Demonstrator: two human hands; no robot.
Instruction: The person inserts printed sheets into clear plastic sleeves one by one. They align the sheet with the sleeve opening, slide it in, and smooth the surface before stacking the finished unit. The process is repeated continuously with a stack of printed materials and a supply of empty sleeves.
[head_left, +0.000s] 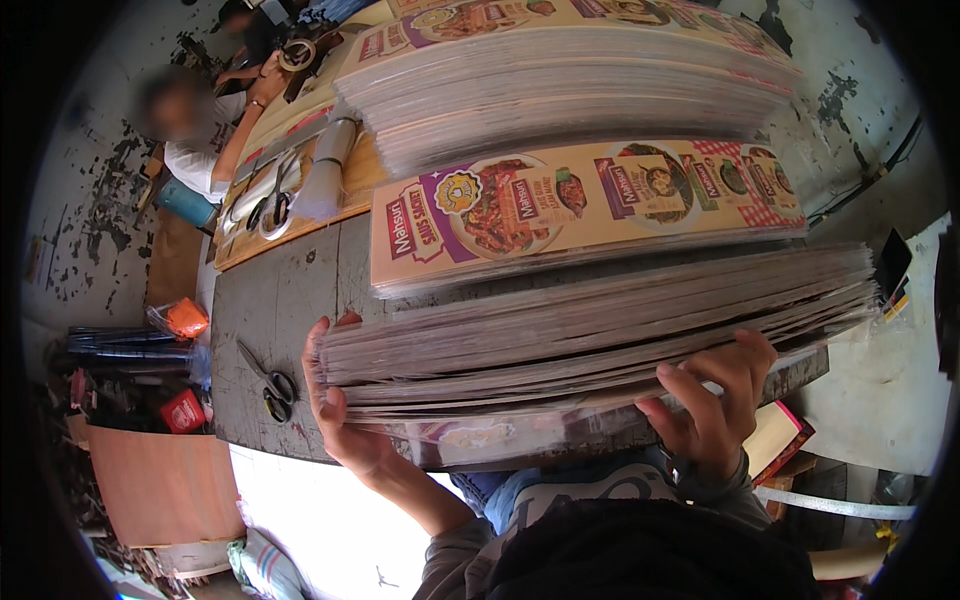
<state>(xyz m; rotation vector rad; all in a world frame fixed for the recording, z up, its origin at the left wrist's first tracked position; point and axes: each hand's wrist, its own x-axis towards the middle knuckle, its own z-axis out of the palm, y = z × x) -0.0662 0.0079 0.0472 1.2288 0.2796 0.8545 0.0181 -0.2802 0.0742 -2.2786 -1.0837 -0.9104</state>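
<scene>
Between my hands stands a thick stack of printed sheets (pixel 590 315) in clear plastic, its many edges turned up toward me. My left hand (pixel 345 425) grips the left end, thumb on the near side and fingertips behind. My right hand (pixel 712 405) is closed against the near lower edge at the right, fingers curled on the sheets. Beneath the stack, part of another plastic-covered printed sheet (pixel 470 435) shows on the grey table. Just beyond lies a lower pile of food-picture prints (pixel 545 215), and behind that a much taller pile (pixel 560 95).
Black-handled scissors (pixel 270 388) lie on the grey table (pixel 300 300) to the left. A wooden board (pixel 240 255) at the back left bears more scissors (pixel 270 212) and a roll of plastic (pixel 328 165). A person (pixel 200 160) works there, near a tape roll (pixel 297 55).
</scene>
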